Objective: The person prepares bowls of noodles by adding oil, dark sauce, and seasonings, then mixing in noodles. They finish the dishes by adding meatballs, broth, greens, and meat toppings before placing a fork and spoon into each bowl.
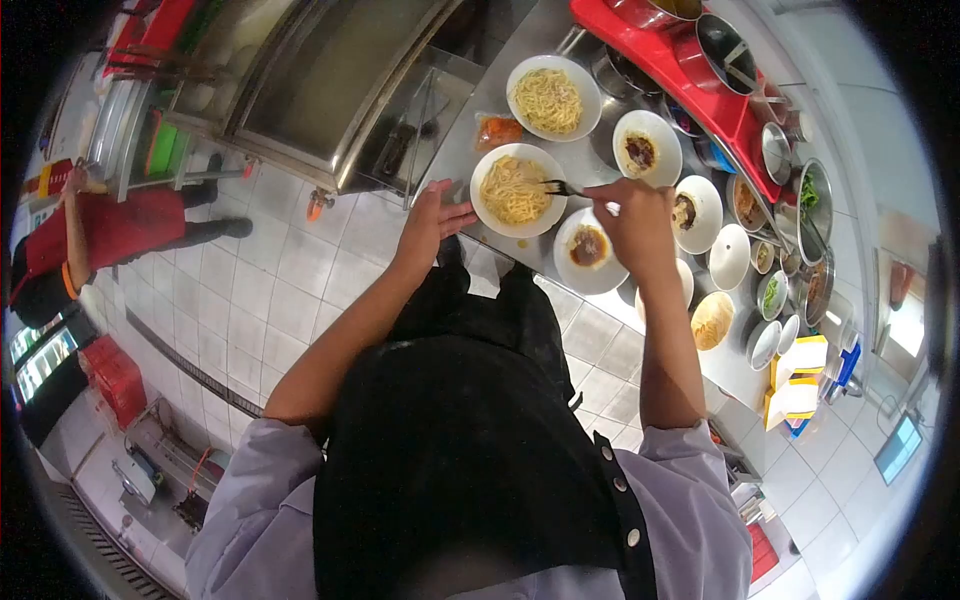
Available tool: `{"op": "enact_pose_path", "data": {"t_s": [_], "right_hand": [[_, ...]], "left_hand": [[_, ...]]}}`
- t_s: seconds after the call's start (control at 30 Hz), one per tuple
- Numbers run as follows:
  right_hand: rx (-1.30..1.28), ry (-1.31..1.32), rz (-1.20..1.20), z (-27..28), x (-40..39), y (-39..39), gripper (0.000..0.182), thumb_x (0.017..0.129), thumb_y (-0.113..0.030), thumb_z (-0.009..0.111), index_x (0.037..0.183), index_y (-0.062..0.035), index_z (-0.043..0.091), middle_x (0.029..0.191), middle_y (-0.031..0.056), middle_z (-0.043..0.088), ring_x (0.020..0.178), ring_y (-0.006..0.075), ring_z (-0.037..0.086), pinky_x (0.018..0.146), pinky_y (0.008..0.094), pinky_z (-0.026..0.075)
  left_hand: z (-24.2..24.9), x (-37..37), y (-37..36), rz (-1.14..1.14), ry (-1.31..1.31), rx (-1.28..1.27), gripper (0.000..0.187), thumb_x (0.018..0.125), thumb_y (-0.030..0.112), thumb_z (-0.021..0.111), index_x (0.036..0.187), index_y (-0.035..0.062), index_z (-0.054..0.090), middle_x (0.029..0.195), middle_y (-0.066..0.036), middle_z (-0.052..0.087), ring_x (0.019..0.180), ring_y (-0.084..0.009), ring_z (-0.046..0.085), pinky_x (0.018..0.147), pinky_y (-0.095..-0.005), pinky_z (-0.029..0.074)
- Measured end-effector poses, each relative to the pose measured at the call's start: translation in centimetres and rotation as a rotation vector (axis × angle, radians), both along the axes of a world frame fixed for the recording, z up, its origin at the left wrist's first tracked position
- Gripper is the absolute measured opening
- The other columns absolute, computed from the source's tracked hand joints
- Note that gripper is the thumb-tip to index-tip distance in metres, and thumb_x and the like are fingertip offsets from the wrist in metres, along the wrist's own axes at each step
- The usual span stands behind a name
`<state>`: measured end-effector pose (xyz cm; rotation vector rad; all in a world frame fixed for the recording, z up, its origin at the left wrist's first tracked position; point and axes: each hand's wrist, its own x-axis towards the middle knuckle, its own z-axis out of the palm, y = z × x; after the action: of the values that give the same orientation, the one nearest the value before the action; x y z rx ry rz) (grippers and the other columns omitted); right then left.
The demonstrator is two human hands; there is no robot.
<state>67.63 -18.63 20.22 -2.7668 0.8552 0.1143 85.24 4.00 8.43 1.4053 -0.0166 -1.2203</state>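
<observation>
A white bowl (552, 216) of yellow noodles (514, 188) stands near the counter's edge. My right hand (640, 225) grips a fork (563, 187), its tines in the noodles at the bowl's right side. On the left, my left hand (437, 226) is held with fingers stretched out, fingertips right at the bowl's rim. Just right of the noodles, partly under my right hand, is a bowl with brown sauce (588, 246). Behind sits a second bowl of noodles (548, 100), and an orange packet (497, 131) lies between the two noodle bowls.
More bowls, one with dark sauce (640, 152), line the steel counter to the right. A red shelf (640, 50) holding pots runs along the back. Chopped greens fill a metal bowl (812, 200). Another person (100, 235) stands far left, beyond the tiled floor (300, 240).
</observation>
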Motion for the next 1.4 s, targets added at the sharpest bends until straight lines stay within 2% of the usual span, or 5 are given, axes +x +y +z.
{"op": "enact_pose_path", "data": {"t_s": [0.3,0.37,0.8,0.87,1.4], "right_hand": [[0.88,-0.213,-0.148,-3.1,-0.5,-1.9,0.015,0.086,-0.018,0.071,0.097,-0.0162,0.082,0.097,0.011,0.075,0.092,0.0255,0.069,0.1,0.0422,0.037],[0.174,-0.004,0.009,-0.3,-1.5,-1.8,0.015,0.086,-0.017,0.07,0.096,-0.0176,0.082,0.095,0.0096,0.075,0.09,0.0252,0.069,0.098,0.043,0.038],[0.799,-0.167,-0.133,-1.9,-1.0,-2.6,0.018,0.087,-0.023,0.068,0.098,-0.0202,0.081,0.102,0.0062,0.075,0.094,0.023,0.069,0.091,0.0447,0.04],[0.011,0.051,-0.034,0.3,-1.0,-1.7,0.018,0.087,-0.023,0.067,0.097,-0.0202,0.081,0.1,0.0064,0.075,0.093,0.0231,0.069,0.089,0.0452,0.042],[0.063,0.044,0.039,-3.4,1.8,2.2,0.017,0.086,-0.021,0.071,0.099,-0.0198,0.082,0.095,0.0098,0.076,0.092,0.0262,0.07,0.096,0.044,0.04]], "left_hand": [[0.6,0.2,0.1,-0.049,-0.019,0.009,0.074,0.107,0.06,0.022,0.153,0.0034,0.032,0.127,-0.026,0.066,0.119,-0.0312,0.066,0.111,-0.041,0.044],[0.4,0.3,0.2,-0.043,-0.008,0.003,0.075,0.107,0.061,0.022,0.153,0.0032,0.032,0.127,-0.026,0.066,0.119,-0.0312,0.066,0.111,-0.041,0.043],[0.5,0.0,-0.2,-0.028,-0.028,-0.001,0.076,0.107,0.062,0.022,0.154,0.0029,0.032,0.124,-0.025,0.066,0.12,-0.0303,0.064,0.113,-0.0409,0.041],[0.0,-0.1,-0.1,-0.011,-0.014,-0.01,0.076,0.106,0.061,0.025,0.154,0.0016,0.031,0.124,-0.026,0.066,0.118,-0.0305,0.066,0.111,-0.0405,0.043],[0.8,-0.2,0.5,-0.044,-0.008,0.026,0.08,0.105,0.065,0.023,0.154,0.0029,0.031,0.125,-0.026,0.066,0.122,-0.0314,0.064,0.114,-0.043,0.039]]}}
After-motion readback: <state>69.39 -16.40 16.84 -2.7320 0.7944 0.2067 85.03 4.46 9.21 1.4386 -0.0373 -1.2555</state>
